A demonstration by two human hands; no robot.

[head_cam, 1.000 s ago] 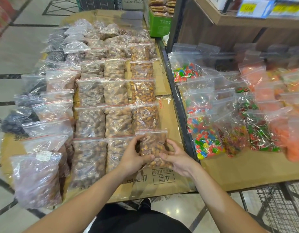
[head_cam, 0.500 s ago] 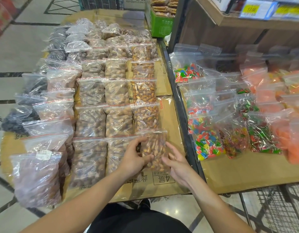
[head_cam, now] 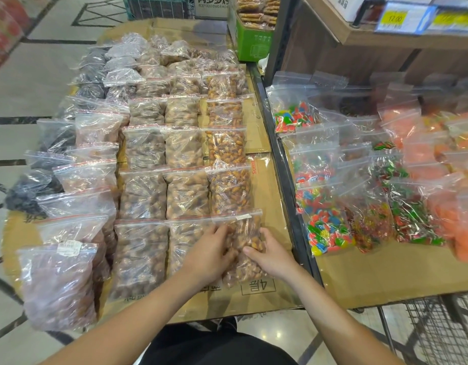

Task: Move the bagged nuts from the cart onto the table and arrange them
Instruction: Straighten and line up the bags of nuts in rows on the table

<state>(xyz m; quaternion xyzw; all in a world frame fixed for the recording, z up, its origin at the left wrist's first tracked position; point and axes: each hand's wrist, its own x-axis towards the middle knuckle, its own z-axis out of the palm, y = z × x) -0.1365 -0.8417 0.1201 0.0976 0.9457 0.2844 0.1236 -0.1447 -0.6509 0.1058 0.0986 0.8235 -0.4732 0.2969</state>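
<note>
At the near end of the tabletop's (head_cam: 269, 299) right-hand column of nut bags, my two hands meet on one bag of almonds (head_cam: 247, 233). It lies flat on the cardboard (head_cam: 277, 185) that covers the tabletop, directly nearer to me than the other almond bags (head_cam: 228, 188) in that column, with its zip edge pointing away from me. My left hand (head_cam: 211, 252) lies over the bag's left side with the fingers loosely curled against the plastic. My right hand (head_cam: 271, 255) grips the bag's right edge, thumb on top and fingers curled around the side. Just left of this bag, touching it, lies a bag of paler nuts (head_cam: 186, 196), and further left run more columns of bagged nuts, the farthest-left ones dark. To the right of the almond bag, past a black metal rail (head_cam: 288, 180), bags of bright candy (head_cam: 325, 227) lie on another sheet of cardboard.
</note>
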